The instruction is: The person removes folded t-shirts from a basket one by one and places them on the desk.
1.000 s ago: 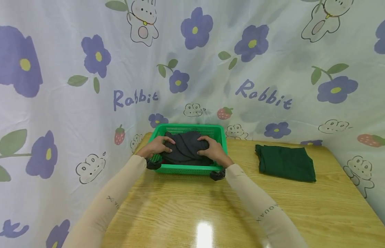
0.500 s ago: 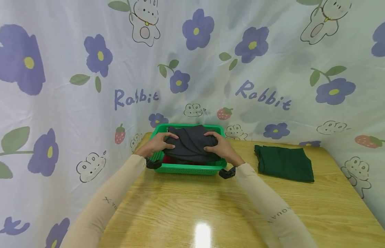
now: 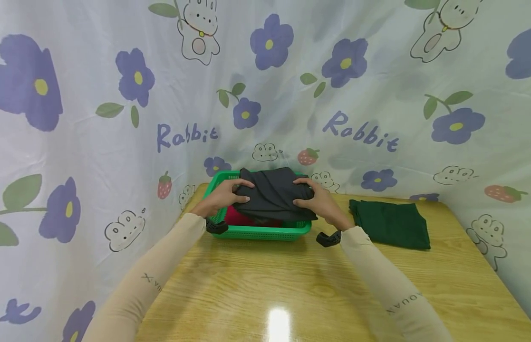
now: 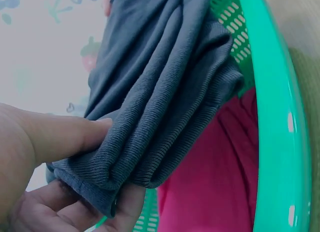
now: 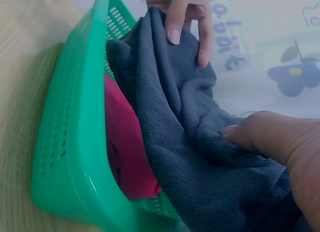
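Observation:
A folded dark grey garment (image 3: 274, 194) is held over a green plastic basket (image 3: 265, 232). My left hand (image 3: 224, 194) grips its left end, with the thumb on top and fingers underneath, as the left wrist view shows at the ribbed layers (image 4: 150, 107). At the other end my right hand (image 3: 322, 202) pinches the cloth, its thumb pressing a fold in the right wrist view; its other fingers are hidden there. Below the grey bundle, a pinkish-red garment (image 5: 125, 147) lies inside the basket.
To the right on the wooden table (image 3: 256, 280) lies a folded dark green garment (image 3: 391, 224). A white curtain (image 3: 291, 109) printed with flowers and rabbits hangs right behind the basket and along the left side.
Both hands have lifted the grey garment up from inside the basket and shifted it rightward. More of the red cloth beneath now shows.

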A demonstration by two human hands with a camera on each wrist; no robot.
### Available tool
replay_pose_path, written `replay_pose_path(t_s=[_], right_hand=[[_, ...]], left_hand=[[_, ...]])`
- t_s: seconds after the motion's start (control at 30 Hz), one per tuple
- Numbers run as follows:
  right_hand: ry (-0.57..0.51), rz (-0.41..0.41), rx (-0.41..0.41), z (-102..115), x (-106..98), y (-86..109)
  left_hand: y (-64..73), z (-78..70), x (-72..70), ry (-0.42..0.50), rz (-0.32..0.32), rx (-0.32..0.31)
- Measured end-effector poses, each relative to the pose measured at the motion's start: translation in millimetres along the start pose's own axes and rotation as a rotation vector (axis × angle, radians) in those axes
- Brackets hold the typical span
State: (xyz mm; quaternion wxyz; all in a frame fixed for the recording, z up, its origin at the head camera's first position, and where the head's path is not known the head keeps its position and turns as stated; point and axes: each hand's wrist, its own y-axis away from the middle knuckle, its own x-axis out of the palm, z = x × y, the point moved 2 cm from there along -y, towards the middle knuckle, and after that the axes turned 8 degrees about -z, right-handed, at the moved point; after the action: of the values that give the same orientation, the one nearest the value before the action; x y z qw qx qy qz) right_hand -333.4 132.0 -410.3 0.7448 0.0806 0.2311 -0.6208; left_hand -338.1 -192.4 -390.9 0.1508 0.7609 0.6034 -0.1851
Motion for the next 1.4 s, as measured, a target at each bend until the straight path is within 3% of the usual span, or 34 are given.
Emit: replay_pose_path(t_s=[0.7, 1.03, 1.4], right_hand=[[0.002, -0.038, -0.02, -1.0, -51.1, 32.0], [0.022, -0.065, -0.017, -15.0, -68.6, 51.0], [0.085, -0.096, -0.011, -26.7, -91.2, 70.8]], left_hand=[[-1.4, -38.0, 35.8, 0.083, 0.046, 0.063], [-4.7, -43.9, 60.4, 0.103, 0.067, 0.066], [-2.9, -52.5, 86.3, 0.128, 0.114, 0.138]])
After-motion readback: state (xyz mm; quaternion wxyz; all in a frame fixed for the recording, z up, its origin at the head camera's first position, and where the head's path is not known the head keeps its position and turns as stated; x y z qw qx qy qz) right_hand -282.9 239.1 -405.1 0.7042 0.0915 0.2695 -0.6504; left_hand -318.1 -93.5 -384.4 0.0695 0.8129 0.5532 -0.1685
